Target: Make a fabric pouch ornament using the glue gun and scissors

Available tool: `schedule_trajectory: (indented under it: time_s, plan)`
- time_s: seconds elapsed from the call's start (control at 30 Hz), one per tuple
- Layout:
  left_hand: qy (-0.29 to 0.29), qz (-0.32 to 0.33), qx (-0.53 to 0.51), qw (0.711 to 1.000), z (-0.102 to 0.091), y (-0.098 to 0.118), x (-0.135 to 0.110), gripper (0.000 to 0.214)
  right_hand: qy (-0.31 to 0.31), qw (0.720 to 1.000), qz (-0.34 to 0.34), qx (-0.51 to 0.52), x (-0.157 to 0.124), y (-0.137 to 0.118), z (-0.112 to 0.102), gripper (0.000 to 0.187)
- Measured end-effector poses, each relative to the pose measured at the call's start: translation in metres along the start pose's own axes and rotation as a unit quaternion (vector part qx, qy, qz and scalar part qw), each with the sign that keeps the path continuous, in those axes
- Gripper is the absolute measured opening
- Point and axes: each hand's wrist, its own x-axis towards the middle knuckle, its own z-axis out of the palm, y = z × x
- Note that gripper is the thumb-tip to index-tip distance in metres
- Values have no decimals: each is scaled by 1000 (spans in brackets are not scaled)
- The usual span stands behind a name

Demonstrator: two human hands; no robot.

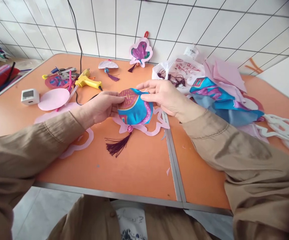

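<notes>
The person wears a tan-brown buttoned garment [91,221] with long, loose sleeves [31,151], creased along the forearms and stitched with seam lines near the cuffs [73,118]. A darker, greyish patch [257,153] marks the right sleeve. 1 round brown button [112,214] sits beside a white shirt [131,218] with dark markings and a bluish print.
</notes>
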Motion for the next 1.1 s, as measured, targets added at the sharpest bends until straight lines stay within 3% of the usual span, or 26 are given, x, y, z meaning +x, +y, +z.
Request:
schedule_trajectory:
  time_s: [0.23,0.53,0.63,0.8,0.93,1.03,1.1]
  plan:
    - [16,-21,108,994,-11,-11,1,15,19,995,-20,-98,2,26,3,27]
    - [56,45,218,973,-10,-17,11,27,69,976,-124,-165,0,38,13,22]
    - [72,77,286,952,-7,-17,7,26,87,969,-135,-190,-2,40,15,25]
    - [137,171,398,891,-4,-18,5,22,117,952,-169,-225,-5,39,16,29]
    - [144,200,440,863,-6,-20,6,24,103,930,-209,-283,-3,43,17,33]
    - [167,196,439,861,-6,-12,2,25,92,924,-221,-300,-2,46,18,32]
    - [165,184,392,886,-6,-2,-4,26,89,923,-217,-306,-2,47,18,29]
